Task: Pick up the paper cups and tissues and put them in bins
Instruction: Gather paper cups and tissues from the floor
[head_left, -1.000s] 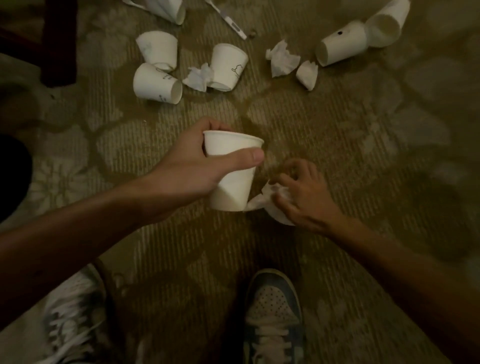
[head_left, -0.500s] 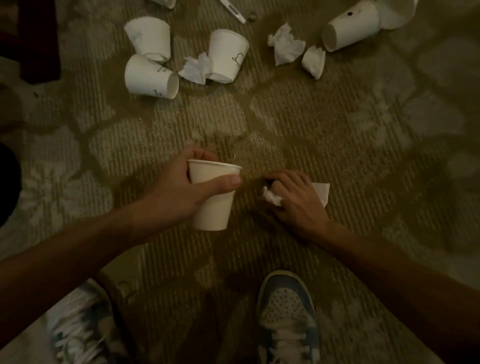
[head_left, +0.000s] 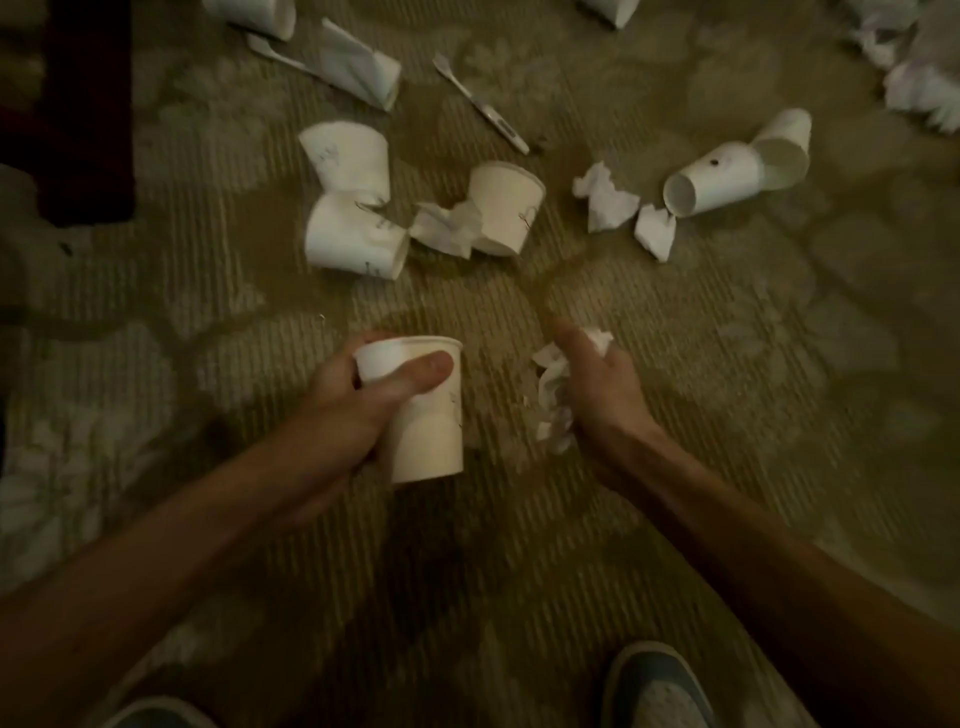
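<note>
**Head view: litter collection under way, no bin in frame**

The left hand (head_left: 358, 410) grasps an upright white paper cup (head_left: 428, 447) at the centre of the frame, thumb laid across its wall near the rim, clear of the patterned olive carpet (head_left: 727, 364). Just beside it, toward 3 o'clock, the right hand (head_left: 602, 389) is clenched round a crumpled white tissue (head_left: 553, 400), loose ends trailing below the fist. Toward 12 o'clock lie two tipped white cups (head_left: 353, 239) touching each other and a third tipped cup (head_left: 504, 213) with a tissue scrap (head_left: 447, 231) against it. A slim white plastic utensil (head_left: 483, 106) lies beyond them. Toward 1 o'clock lie two torn tissue wads (head_left: 605, 200) and a touching pair of cups on their sides (head_left: 711, 184).

Risks, as judged: thumb pressure may buckle the thin cup wall. The trailing tissue ends may tear or slip out in transit. With both hands occupied, any further pickup invites a drop.
</note>
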